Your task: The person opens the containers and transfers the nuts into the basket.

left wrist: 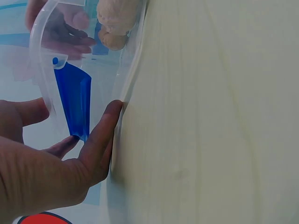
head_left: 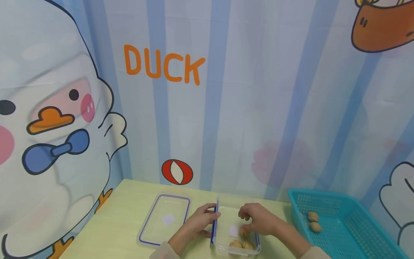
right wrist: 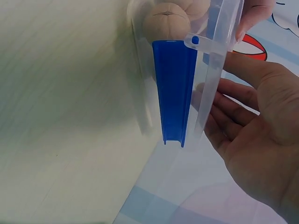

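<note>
A clear plastic food container (head_left: 223, 246) with blue latches (left wrist: 74, 100) stands on the table. My left hand (head_left: 203, 219) holds its left wall, thumb at the rim and fingers against the outside. Walnuts (head_left: 248, 245) lie at the container's near end, with another walnut (head_left: 244, 232) just beyond them under my right hand (head_left: 261, 220). The right hand reaches over the right wall into the container, its fingers loosely bent. Through the clear wall in the right wrist view, walnuts (right wrist: 167, 23) sit apart from the right fingertips. A white paper square (head_left: 233, 231) shows inside.
A clear lid with a blue seal (head_left: 164, 219) lies left of the container, with a white paper square on it. To the right stands a turquoise basket (head_left: 347, 201) with several walnuts (head_left: 315, 227) at its left side. A printed curtain (head_left: 245, 108) hangs behind the table.
</note>
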Tool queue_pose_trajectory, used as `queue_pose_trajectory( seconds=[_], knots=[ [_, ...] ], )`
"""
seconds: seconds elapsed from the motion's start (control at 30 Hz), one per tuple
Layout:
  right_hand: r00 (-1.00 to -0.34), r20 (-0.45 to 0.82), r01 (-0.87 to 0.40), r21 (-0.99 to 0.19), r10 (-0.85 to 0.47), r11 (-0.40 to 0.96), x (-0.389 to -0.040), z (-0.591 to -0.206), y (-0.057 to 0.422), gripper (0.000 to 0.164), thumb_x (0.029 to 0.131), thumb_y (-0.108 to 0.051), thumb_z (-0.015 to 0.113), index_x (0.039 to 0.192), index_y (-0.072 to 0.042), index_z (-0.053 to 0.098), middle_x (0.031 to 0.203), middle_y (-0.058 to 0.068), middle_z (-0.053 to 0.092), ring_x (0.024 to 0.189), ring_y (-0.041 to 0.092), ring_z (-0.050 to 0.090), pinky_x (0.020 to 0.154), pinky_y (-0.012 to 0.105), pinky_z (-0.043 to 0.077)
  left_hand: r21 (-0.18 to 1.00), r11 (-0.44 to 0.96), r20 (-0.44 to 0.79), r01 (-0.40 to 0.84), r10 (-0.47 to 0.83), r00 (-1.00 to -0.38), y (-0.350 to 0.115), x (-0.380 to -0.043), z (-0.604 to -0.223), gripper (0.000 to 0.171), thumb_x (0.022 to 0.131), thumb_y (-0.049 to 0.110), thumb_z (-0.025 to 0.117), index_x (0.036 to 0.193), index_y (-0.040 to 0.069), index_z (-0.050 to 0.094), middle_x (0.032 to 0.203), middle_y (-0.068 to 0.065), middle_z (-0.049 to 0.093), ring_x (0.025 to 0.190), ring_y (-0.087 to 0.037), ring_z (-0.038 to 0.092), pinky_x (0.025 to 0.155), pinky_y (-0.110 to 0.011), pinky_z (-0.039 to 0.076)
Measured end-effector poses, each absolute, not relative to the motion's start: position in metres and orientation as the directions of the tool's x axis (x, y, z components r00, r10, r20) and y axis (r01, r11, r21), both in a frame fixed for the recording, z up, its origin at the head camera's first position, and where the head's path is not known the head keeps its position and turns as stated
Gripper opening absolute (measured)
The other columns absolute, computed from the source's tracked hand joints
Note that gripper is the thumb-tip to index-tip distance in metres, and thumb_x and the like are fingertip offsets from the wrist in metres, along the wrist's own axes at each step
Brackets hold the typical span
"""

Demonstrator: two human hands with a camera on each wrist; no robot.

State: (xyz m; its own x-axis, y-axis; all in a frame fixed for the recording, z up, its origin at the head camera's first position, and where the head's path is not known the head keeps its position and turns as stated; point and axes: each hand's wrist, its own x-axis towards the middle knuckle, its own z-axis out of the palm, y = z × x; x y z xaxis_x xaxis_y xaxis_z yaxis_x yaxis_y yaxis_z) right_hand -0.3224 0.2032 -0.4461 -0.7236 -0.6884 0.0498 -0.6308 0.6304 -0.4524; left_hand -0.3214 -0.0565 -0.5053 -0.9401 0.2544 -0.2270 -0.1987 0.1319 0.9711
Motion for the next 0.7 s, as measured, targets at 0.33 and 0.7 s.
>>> queue_pose_trajectory(
  seconds=[0.33, 0.7],
  knots=[
    [-0.635, 0.072, -0.719, -0.418, -0.769, 0.555, -0.334, -0.465, 0.212, 0.026, 0.089, -0.023, 0.088, 0.103, -0.007, 0.074, 0.095, -0.001, 0.072, 0.087, 0.011, 0.066, 0.078, 0.032, 0.058, 0.972, 0.135, -0.221, -0.192, 0.254, -0.942, -0.057, -0.323, -0.507, 0.059, 0.105, 0.027, 0.069, 0.156, 0.007, 0.048, 0.140, -0.020, 0.060, 0.126, -0.043, 0.060, 0.071, -0.044, 0.063],
    [-0.584, 0.078, -0.784, -0.315, -0.808, 0.535, -0.364, -0.506, 0.225, 0.028, 0.082, -0.020, 0.092, 0.097, -0.021, 0.069, 0.088, -0.017, 0.060, 0.084, 0.003, 0.059, 0.067, 0.039, 0.054, 0.974, 0.123, -0.216, -0.189, 0.261, -0.941, -0.057, -0.322, -0.507, 0.058, 0.104, 0.026, 0.069, 0.155, 0.008, 0.050, 0.139, -0.019, 0.061, 0.126, -0.042, 0.061, 0.070, -0.044, 0.063]
  ],
)
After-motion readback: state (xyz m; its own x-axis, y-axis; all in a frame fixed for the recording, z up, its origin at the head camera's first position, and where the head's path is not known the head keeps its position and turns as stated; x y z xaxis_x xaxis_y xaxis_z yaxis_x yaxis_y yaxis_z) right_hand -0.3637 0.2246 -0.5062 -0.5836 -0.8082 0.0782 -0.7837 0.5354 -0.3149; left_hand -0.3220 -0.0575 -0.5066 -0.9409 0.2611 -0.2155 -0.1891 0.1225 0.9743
